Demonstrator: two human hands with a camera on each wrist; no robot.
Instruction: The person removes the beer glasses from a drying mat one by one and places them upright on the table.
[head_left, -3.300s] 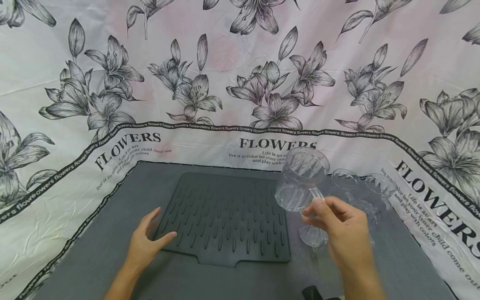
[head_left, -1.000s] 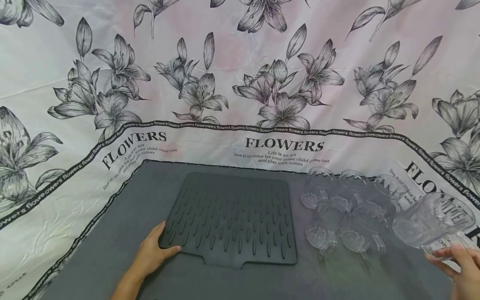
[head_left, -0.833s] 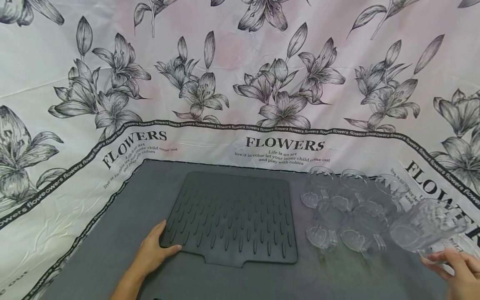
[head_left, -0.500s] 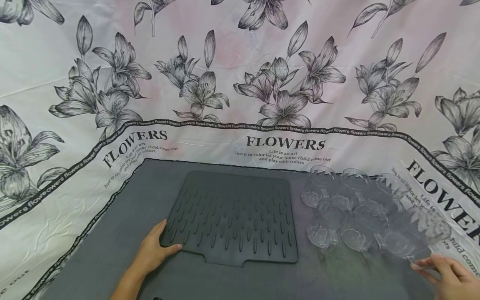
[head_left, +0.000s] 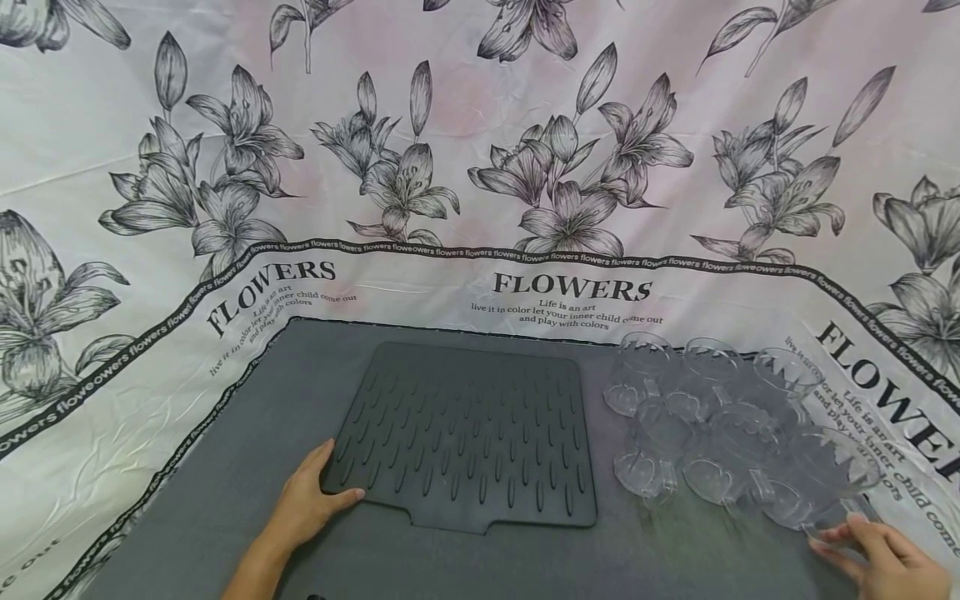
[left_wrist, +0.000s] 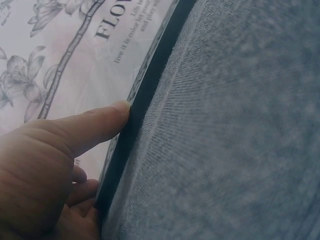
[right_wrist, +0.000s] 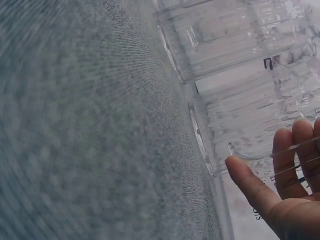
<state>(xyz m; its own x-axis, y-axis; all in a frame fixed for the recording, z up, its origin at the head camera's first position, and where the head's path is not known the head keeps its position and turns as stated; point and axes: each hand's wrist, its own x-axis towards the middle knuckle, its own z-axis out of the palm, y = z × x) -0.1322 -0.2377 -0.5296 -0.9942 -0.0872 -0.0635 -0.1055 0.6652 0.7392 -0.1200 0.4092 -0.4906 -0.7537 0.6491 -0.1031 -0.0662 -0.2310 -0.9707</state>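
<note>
My right hand [head_left: 877,554] pinches the handle of a clear ribbed mug [head_left: 832,462]. The mug stands upright at the right end of the front row of clear mugs, its base [right_wrist: 202,140] right at the grey table in the right wrist view. My left hand [head_left: 303,504] rests at the near left corner of a black ridged drying mat [head_left: 465,433]. Its straight thumb [left_wrist: 95,127] touches the mat's front edge, and its fingers lie along the left side. The mat is flat, with a short tab at the front.
Several more clear mugs [head_left: 738,437] stand close together right of the mat, in two rows. Behind the grey table [head_left: 585,558] hangs a white flower-printed cloth [head_left: 420,283], which also runs along both sides. A small dark object [head_left: 316,597] pokes in at the bottom edge.
My right hand has carried the mug from above the mat's right side over to the right, then lowered and righted it beside the others. My left hand has come onto the mat's corner.
</note>
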